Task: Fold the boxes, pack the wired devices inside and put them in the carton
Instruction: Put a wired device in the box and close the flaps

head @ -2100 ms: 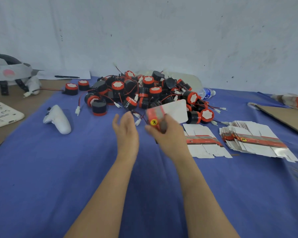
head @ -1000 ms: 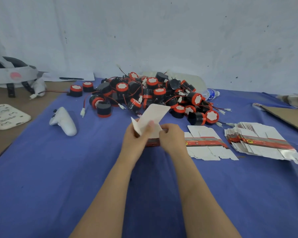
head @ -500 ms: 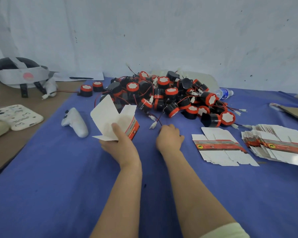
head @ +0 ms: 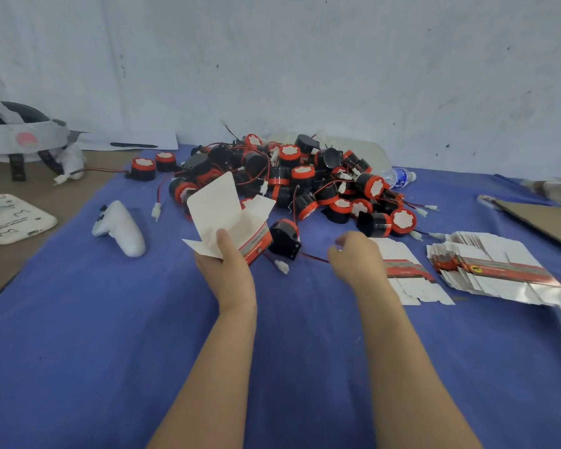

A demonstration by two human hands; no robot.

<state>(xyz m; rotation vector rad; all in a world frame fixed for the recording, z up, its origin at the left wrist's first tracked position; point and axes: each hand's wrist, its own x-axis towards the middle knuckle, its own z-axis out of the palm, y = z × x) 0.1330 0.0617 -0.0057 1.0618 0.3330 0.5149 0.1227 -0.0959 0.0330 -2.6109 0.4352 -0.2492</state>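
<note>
Blue tabletop (head: 78, 351), centre: boxing one device.
My left hand (head: 224, 270) gripped a box (head: 230, 218), flaps open for loading; my right hand (head: 353, 260) pinched a wired device (head: 284, 239) by its lead (head: 314, 258).

Small packing workshop, blue cloth (head: 110, 351) over a work table, heap of identical black-and-red wired devices (head: 305, 176) beyond the right hand (head: 353, 264), stacks of flat printed box blanks (head: 499, 270) just right of it, cardboard sheet (head: 538, 222) farther right, scuffed white wall (head: 305, 59) behind.
</note>
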